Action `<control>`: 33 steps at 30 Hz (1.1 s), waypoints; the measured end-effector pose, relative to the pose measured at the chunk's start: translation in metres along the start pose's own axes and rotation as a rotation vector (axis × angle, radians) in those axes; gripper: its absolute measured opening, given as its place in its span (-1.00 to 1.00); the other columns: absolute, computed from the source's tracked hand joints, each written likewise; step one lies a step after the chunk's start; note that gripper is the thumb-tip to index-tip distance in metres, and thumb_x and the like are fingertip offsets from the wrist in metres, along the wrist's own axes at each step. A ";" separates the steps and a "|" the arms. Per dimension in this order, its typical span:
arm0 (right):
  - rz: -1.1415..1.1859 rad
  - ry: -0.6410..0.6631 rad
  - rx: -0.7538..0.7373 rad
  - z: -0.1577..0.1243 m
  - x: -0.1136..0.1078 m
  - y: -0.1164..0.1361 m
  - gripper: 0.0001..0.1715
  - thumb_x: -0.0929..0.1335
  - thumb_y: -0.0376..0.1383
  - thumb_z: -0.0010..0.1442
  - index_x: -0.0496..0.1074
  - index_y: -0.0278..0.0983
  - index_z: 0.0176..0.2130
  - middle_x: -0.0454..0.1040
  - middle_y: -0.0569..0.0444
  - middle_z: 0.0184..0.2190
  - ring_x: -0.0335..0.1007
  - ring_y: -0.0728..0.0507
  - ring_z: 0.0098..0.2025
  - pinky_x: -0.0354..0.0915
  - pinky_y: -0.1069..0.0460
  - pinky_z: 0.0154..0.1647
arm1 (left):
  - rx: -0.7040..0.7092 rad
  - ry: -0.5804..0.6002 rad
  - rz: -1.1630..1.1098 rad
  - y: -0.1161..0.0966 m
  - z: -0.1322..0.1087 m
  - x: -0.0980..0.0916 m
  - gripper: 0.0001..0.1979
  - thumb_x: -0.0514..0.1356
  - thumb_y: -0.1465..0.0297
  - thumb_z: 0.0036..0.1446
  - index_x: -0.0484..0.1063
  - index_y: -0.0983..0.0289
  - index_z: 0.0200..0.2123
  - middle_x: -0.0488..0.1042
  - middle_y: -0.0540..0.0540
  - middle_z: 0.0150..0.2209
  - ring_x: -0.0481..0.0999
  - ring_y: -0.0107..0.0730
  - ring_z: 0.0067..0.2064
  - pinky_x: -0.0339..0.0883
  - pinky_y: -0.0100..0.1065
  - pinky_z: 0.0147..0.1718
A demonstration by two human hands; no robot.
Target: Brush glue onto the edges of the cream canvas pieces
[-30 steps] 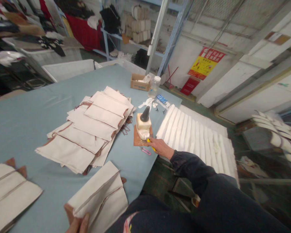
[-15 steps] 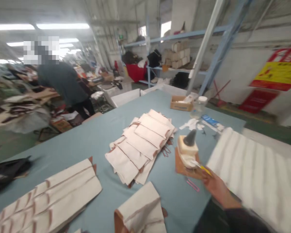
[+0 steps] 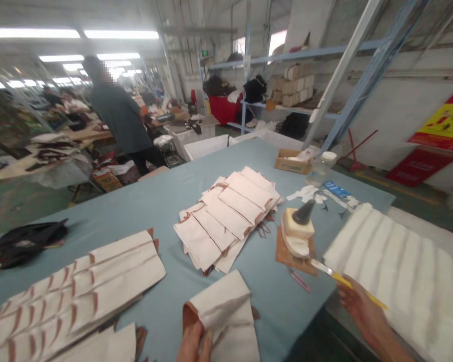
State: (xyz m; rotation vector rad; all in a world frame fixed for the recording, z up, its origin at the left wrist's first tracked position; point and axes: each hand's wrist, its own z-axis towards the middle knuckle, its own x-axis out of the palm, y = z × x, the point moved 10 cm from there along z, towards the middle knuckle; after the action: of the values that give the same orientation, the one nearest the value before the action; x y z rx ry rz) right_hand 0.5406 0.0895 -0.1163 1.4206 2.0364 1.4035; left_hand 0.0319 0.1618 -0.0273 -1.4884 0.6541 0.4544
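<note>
My right hand (image 3: 360,306) is closed around the yellow handle of a small brush (image 3: 337,276). The brush's pale tip is at the edge of the brown board (image 3: 281,254), beside a cream tub (image 3: 292,246) topped by a dark cone (image 3: 304,212). At the bottom, my left hand (image 3: 196,344) grips the brown-edged end of a folded cream fabric piece (image 3: 226,306). Beyond it lies a pile of cream fabric pieces (image 3: 230,206). A thin pink U-shaped tool (image 3: 300,280) rests near the board.
Overlapping rows of cream pieces (image 3: 109,266) cover the table's left side, near a black cloth item (image 3: 30,244). White ridged material (image 3: 396,266) lies at right. A cardboard box (image 3: 292,162) and clear jar (image 3: 320,171) stand behind. A co-worker (image 3: 119,115) stands beyond the table.
My right hand has drawn the brush right and toward me, away from the tub. My left hand has come into view on the folded fabric piece. The view has shifted slightly left.
</note>
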 end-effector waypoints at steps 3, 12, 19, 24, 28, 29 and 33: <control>-0.007 0.069 0.018 -0.025 0.021 0.004 -0.50 0.60 0.01 -0.24 0.49 -0.19 -0.37 0.42 0.19 -0.64 0.26 0.01 -0.67 0.24 0.12 -0.72 | -0.053 0.017 -0.084 0.005 0.001 0.006 -0.61 0.16 0.06 0.18 0.65 0.20 -0.22 0.72 0.24 -0.20 0.69 0.06 -0.14 0.57 0.01 -0.05; 0.003 0.362 0.152 -0.131 0.117 -0.028 -0.51 0.56 0.07 0.01 0.48 -0.24 -0.33 0.16 0.34 -0.70 0.04 0.06 -0.66 0.10 0.15 -0.64 | -0.168 0.245 -0.347 -0.003 0.022 0.023 -0.52 0.21 0.02 0.16 0.62 0.30 -0.14 0.69 0.17 -0.22 0.64 -0.05 -0.13 0.53 -0.18 -0.10; 0.035 0.599 0.060 -0.201 0.200 0.006 -0.51 0.56 0.11 0.05 0.50 -0.22 -0.33 0.21 0.32 -0.70 0.06 0.05 -0.64 0.13 0.15 -0.63 | -0.139 0.261 -0.455 -0.039 0.010 -0.006 -0.56 0.17 0.16 0.22 0.61 0.35 -0.02 0.69 0.20 -0.13 0.63 -0.14 -0.17 0.51 -0.22 -0.12; -0.011 0.733 -0.093 -0.244 0.231 0.048 -0.52 0.56 0.12 0.08 0.55 -0.21 -0.31 0.26 0.31 -0.69 0.08 0.05 -0.66 0.13 0.15 -0.66 | -0.013 0.195 -0.411 -0.081 -0.022 -0.054 -0.69 0.16 0.32 0.25 0.64 0.30 -0.08 0.68 0.11 -0.19 0.61 -0.21 -0.18 0.47 -0.31 -0.15; -0.077 0.765 -0.203 -0.274 0.241 0.064 -0.51 0.51 0.15 0.19 0.57 -0.22 -0.33 0.22 0.30 -0.73 0.08 0.06 -0.68 0.10 0.16 -0.66 | 0.147 0.082 -0.311 -0.112 -0.045 -0.081 -0.74 0.09 0.45 0.28 0.62 0.27 -0.25 0.62 0.05 -0.32 0.57 -0.33 -0.31 0.44 -0.41 -0.28; -0.098 0.770 -0.220 -0.281 0.243 0.065 -0.51 0.49 0.14 0.22 0.57 -0.23 -0.33 0.22 0.30 -0.73 0.09 0.07 -0.69 0.09 0.16 -0.66 | 0.174 0.057 -0.293 -0.117 -0.049 -0.085 -0.75 0.10 0.46 0.29 0.59 0.27 -0.31 0.58 0.03 -0.37 0.56 -0.35 -0.34 0.42 -0.43 -0.31; -0.150 0.822 -0.254 -0.301 0.253 0.061 -0.52 0.46 0.11 0.28 0.60 -0.24 -0.32 0.32 0.24 -0.70 0.14 0.07 -0.69 0.09 0.16 -0.68 | 0.258 -0.048 -0.217 -0.129 -0.061 -0.099 -0.73 0.11 0.50 0.28 0.42 0.24 -0.49 0.39 -0.03 -0.53 0.46 -0.42 -0.46 0.34 -0.47 -0.45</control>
State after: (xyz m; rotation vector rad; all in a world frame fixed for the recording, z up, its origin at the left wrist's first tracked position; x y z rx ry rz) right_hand 0.2491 0.1395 0.1505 0.5981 2.1924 2.3245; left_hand 0.0335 0.1065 0.1370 -1.2821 0.4862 0.2282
